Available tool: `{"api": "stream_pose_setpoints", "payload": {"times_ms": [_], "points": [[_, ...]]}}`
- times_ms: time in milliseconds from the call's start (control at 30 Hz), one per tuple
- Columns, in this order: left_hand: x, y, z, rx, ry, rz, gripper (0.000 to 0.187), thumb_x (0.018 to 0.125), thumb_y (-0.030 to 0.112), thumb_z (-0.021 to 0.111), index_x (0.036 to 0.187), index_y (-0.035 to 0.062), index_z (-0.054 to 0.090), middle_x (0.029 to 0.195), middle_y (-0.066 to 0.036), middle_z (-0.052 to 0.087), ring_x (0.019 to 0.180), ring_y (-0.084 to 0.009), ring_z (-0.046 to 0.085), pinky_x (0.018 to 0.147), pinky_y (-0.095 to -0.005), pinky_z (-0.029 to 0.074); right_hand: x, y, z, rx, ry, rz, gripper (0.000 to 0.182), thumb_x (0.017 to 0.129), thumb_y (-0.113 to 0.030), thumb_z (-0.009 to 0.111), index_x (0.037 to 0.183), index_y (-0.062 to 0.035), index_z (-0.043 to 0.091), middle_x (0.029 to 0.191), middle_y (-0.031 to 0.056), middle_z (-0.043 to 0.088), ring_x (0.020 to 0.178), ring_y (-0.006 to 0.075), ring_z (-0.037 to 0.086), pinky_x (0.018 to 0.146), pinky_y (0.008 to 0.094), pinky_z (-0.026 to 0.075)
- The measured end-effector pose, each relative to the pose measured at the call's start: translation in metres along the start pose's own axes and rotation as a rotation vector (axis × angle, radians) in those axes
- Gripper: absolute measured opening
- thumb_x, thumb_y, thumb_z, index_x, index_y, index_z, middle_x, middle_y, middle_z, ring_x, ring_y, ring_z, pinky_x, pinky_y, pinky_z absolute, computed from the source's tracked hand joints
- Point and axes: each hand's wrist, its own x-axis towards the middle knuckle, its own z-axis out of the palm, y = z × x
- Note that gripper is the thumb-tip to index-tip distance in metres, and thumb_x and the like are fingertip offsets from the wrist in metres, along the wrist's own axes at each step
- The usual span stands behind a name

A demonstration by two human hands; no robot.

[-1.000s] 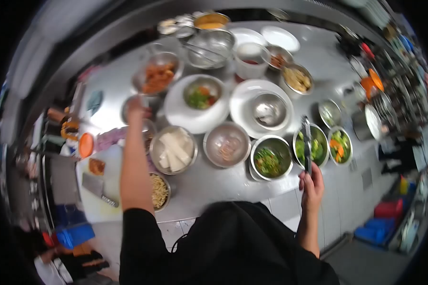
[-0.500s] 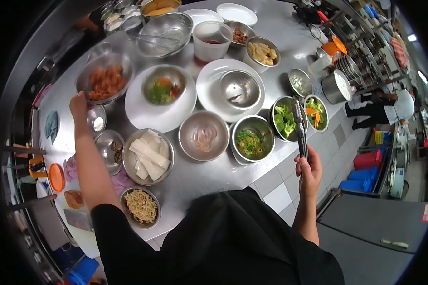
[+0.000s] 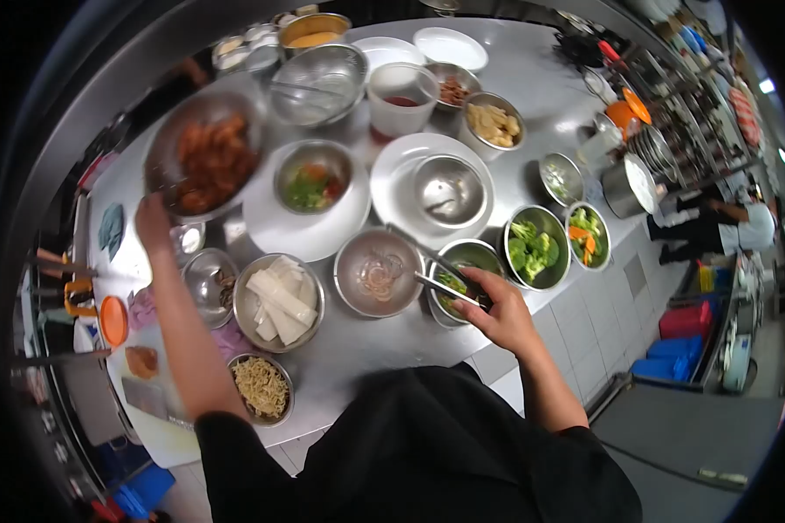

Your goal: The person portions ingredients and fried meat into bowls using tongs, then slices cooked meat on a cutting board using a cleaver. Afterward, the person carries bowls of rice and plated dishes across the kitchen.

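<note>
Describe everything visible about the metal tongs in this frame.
The tongs are slim, shiny metal, with two long arms that spread apart toward the tips. They lie nearly level, running from the right hand up and left. The hand grips them at the joined end over the bowl of chopped greens. The tips reach over the rim of the bowl of pale sliced rings. Whether they pinch any food cannot be told.

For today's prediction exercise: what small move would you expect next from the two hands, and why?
Probably the left hand brings the tilted bowl of orange food nearer, since it holds the rim, while the right hand points its tongs toward the onion bowl.
</note>
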Motion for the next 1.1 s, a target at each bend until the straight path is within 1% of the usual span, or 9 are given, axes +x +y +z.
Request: {"api": "stream_pose_setpoints", "payload": {"times_ms": [33, 67, 100, 233, 300, 533, 700, 800, 1100], "points": [[-0.028, 0.042, -0.006, -0.05, 0.005, -0.05, 0.035, 0.092, 0.03, 0.047, 0.09, -0.0005, 0.065, 0.081, -0.018, 0.063, 0.076, -0.0348, 0.062, 0.068, -0.0424, 0.047, 0.01, -0.004, 0.003, -0.045, -0.002, -0.078, 0.048, 0.081, -0.024, 0.074, 0.122, -0.0032, 0.061, 0.097, 0.0145, 0.067, 0.085, 0.0267, 0.066, 0.075, 0.0361, 0.051], [-0.033, 0.036, -0.004, 0.094, 0.041, 0.206, 0.035, 0.091, 0.031, 0.05, 0.087, -0.0014, 0.063, 0.074, -0.016, 0.06, 0.067, -0.0289, 0.06, 0.066, -0.041, 0.046, 0.018, -0.009, 0.003, -0.101, 0.011, -0.176, 0.046, 0.081, -0.023, 0.074, 0.12, -0.0035, 0.063, 0.094, 0.0141, 0.067, 0.081, 0.0284, 0.066, 0.073, 0.0367, 0.052], [-0.051, 0.064, -0.004, -0.172, -0.023, -0.193, 0.035, 0.089, 0.032, 0.051, 0.088, -0.0009, 0.063, 0.073, -0.017, 0.06, 0.066, -0.0282, 0.058, 0.066, -0.0399, 0.046, 0.025, -0.017, 0.001, -0.115, -0.036, -0.119, 0.045, 0.08, -0.024, 0.075, 0.119, -0.0043, 0.064, 0.091, 0.0133, 0.067, 0.075, 0.0289, 0.066, 0.07, 0.0378, 0.052], [-0.094, 0.098, 0.0, -0.078, 0.001, -0.098, 0.035, 0.087, 0.029, 0.05, 0.088, -0.0051, 0.06, 0.078, -0.029, 0.06, 0.076, -0.0461, 0.056, 0.071, -0.0515, 0.042, 0.052, -0.048, -0.007, -0.27, -0.078, -0.179, 0.043, 0.081, -0.026, 0.074, 0.118, -0.0049, 0.065, 0.09, 0.0139, 0.068, 0.078, 0.0297, 0.067, 0.071, 0.0399, 0.053], [-0.11, 0.108, 0.001, 0.063, 0.077, 0.048, 0.038, 0.089, 0.03, 0.05, 0.087, -0.0063, 0.06, 0.081, -0.03, 0.061, 0.08, -0.0486, 0.056, 0.074, -0.0524, 0.042, 0.069, -0.06, -0.004, -0.292, -0.064, -0.267, 0.043, 0.082, -0.025, 0.073, 0.119, -0.0049, 0.064, 0.09, 0.0135, 0.067, 0.078, 0.0295, 0.067, 0.071, 0.0399, 0.053], [-0.147, 0.146, 0.006, -0.058, 0.038, -0.064, 0.03, 0.088, 0.024, 0.056, 0.086, -0.0054, 0.058, 0.086, -0.028, 0.061, 0.081, -0.0474, 0.056, 0.074, -0.0505, 0.044, 0.139, -0.093, 0.058, -0.383, -0.055, -0.425, 0.037, 0.084, -0.025, 0.07, 0.114, -0.0045, 0.066, 0.09, 0.0144, 0.068, 0.079, 0.0313, 0.067, 0.072, 0.0415, 0.053], [-0.148, 0.143, 0.003, -0.027, 0.102, -0.02, 0.027, 0.088, 0.021, 0.057, 0.084, -0.0054, 0.055, 0.082, -0.027, 0.059, 0.078, -0.0468, 0.056, 0.072, -0.0504, 0.044, 0.148, -0.084, 0.065, -0.229, -0.096, -0.371, 0.036, 0.085, -0.023, 0.069, 0.117, -0.0056, 0.066, 0.095, 0.0148, 0.07, 0.078, 0.031, 0.068, 0.073, 0.0403, 0.053], [-0.146, 0.135, 0.0, -0.028, 0.152, -0.021, 0.025, 0.088, 0.019, 0.058, 0.084, -0.0056, 0.055, 0.081, -0.026, 0.059, 0.078, -0.0461, 0.056, 0.071, -0.0498, 0.044, 0.14, -0.067, 0.046, -0.009, -0.078, -0.156, 0.038, 0.087, -0.028, 0.069, 0.116, -0.0042, 0.067, 0.095, 0.0197, 0.071, 0.078, 0.0318, 0.068, 0.073, 0.0402, 0.053], [-0.145, 0.107, -0.002, -0.017, 0.211, -0.122, 0.026, 0.089, 0.02, 0.057, 0.089, -0.0062, 0.058, 0.087, -0.027, 0.061, 0.081, -0.0443, 0.057, 0.074, -0.048, 0.045, 0.154, -0.031, 0.052, -0.21, -0.019, -0.122, 0.039, 0.086, -0.031, 0.07, 0.116, -0.0055, 0.067, 0.085, 0.0207, 0.07, 0.075, 0.0341, 0.067, 0.071, 0.0413, 0.052]]}}
